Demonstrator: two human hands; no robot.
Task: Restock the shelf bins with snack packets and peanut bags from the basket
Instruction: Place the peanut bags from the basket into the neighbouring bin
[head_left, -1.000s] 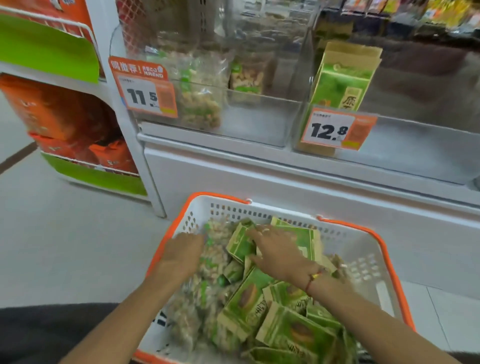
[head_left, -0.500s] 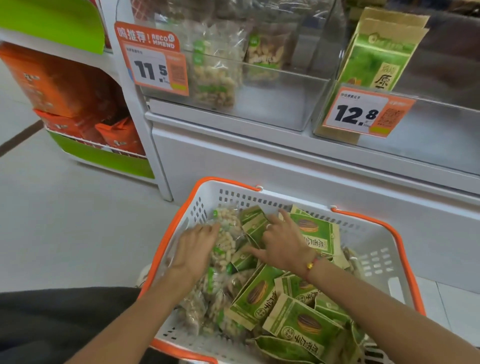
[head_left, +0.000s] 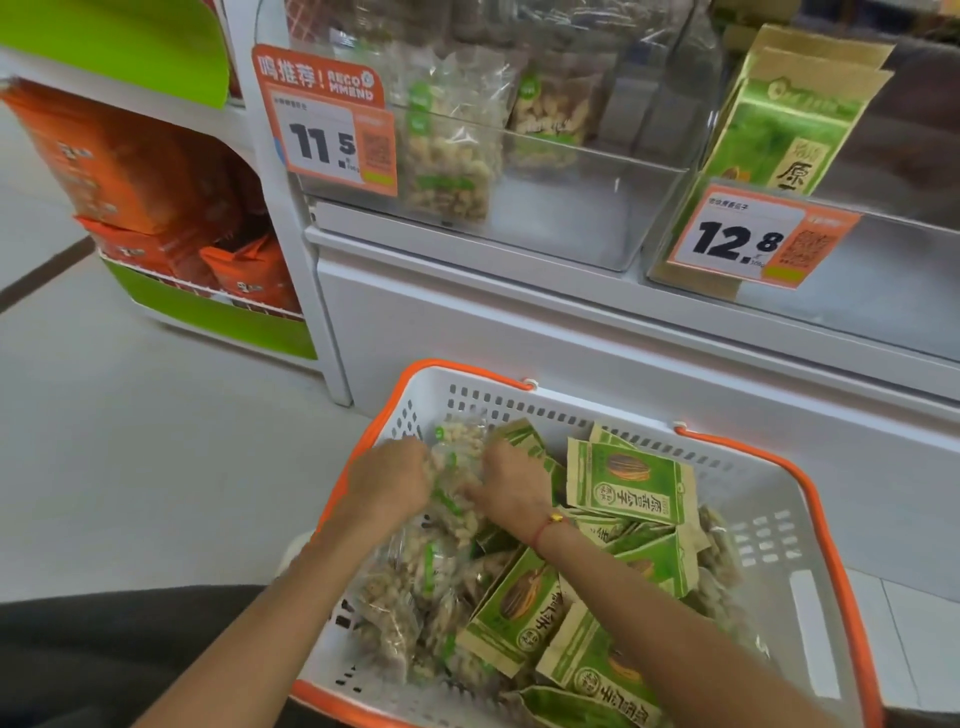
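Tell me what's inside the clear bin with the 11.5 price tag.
Two clear peanut bags stand in the clear bin, one behind the other; the rest looks bare. The price tag hides its left corner.

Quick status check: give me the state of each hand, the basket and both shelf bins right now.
left hand: gripping the peanut bag in the basket
right hand: gripping the same bag's other side
basket: on the floor, still loaded with green packets and peanut bags
left bin: partly filled, a few peanut bags upright
right bin: partly filled, green packets at its left end
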